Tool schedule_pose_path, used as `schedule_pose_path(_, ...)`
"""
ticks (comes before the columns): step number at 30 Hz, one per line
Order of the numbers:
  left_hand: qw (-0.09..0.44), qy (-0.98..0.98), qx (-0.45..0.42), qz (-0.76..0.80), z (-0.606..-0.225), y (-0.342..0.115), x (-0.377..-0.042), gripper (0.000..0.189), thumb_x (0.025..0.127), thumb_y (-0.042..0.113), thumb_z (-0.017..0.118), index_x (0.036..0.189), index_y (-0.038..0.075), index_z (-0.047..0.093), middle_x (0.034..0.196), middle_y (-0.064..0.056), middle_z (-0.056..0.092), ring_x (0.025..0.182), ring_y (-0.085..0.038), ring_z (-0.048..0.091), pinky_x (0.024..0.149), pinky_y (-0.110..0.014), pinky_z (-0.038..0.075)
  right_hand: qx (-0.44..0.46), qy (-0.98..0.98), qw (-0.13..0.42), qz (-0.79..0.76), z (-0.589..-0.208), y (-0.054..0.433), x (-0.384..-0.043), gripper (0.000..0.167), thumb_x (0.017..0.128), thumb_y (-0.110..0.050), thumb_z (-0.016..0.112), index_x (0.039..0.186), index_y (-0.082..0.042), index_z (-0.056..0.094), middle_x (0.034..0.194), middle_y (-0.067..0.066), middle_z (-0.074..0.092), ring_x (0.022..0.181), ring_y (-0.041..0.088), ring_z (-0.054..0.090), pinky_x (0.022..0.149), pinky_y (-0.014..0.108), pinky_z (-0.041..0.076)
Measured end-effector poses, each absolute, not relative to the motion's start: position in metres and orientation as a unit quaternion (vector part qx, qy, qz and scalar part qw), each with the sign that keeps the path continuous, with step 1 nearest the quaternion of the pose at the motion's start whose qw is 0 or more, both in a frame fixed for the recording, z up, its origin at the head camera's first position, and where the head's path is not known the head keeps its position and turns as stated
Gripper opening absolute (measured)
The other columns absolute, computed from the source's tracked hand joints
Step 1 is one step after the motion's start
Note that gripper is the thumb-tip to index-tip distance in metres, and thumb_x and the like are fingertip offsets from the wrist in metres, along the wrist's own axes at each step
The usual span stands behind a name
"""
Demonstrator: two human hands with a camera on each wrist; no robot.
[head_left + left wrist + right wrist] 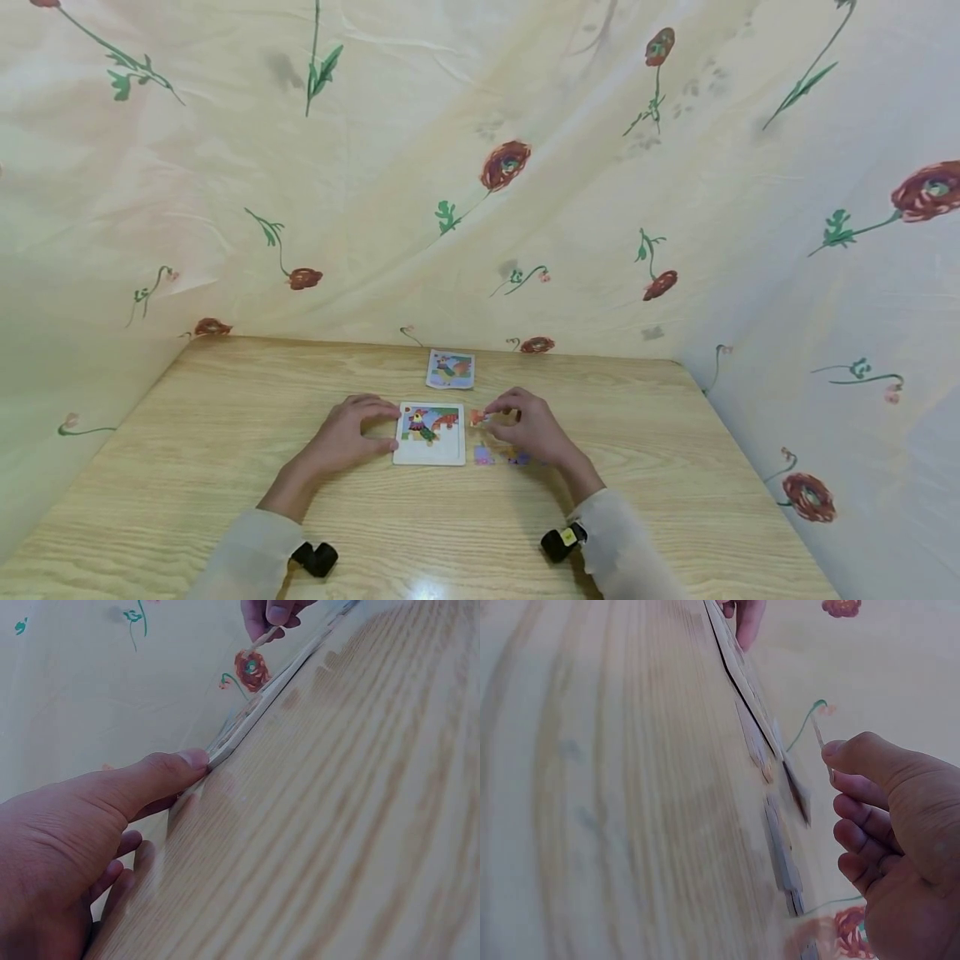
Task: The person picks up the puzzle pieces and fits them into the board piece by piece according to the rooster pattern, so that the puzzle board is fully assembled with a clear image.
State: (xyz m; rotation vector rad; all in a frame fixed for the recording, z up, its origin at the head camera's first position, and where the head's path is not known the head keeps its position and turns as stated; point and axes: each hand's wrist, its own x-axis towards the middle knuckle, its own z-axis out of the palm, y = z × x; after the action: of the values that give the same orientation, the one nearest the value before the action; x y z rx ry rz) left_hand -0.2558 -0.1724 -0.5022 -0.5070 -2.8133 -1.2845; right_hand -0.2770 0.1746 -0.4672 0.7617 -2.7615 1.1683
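Observation:
A white-framed puzzle board (pixel 429 457) lies flat on the table, its upper part filled with a rooster picture. My left hand (pixel 352 429) rests at its left side, thumb and forefinger spread apart, touching the edge. In the left wrist view, the thumb (pixel 169 774) lies straight against the board's corner. Just off the board's right edge, my right hand (pixel 531 427) pinches an orange puzzle piece (pixel 477 418) between thumb and fingers. The right wrist view shows this piece (pixel 820 735) edge-on, tilted up above the table. Below the right hand lie a lilac puzzle piece (pixel 483 455) and a purple-and-orange puzzle piece (pixel 516 457).
Behind the board lies a picture card (pixel 451 369) with a similar rooster. The wooden table (pixel 225 400) ends at a flower-printed cloth (pixel 375 208) hanging at the back and sides. Loose puzzle pieces (pixel 780 851) lie in a row in the right wrist view.

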Motion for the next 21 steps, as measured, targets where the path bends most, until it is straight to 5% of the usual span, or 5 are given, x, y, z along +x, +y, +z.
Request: schedule_pose_path(21,0.003,-0.898,-0.161,-0.410,-0.501,-0.172,-0.255,0.046,0.086,0.038,0.083,0.130,0.029,0.072,0.145,0.003,0.062,0.148,-0.033,0.039,0.118,-0.072,0.027,0.272,-0.883,-0.014,0.381,-0.476,0.144,-0.277,0.014,0.090,-0.013,0.079,0.104,-0.013,0.079,0.106,0.004,0.067,0.090,0.017,0.058,0.075,0.021,0.050)
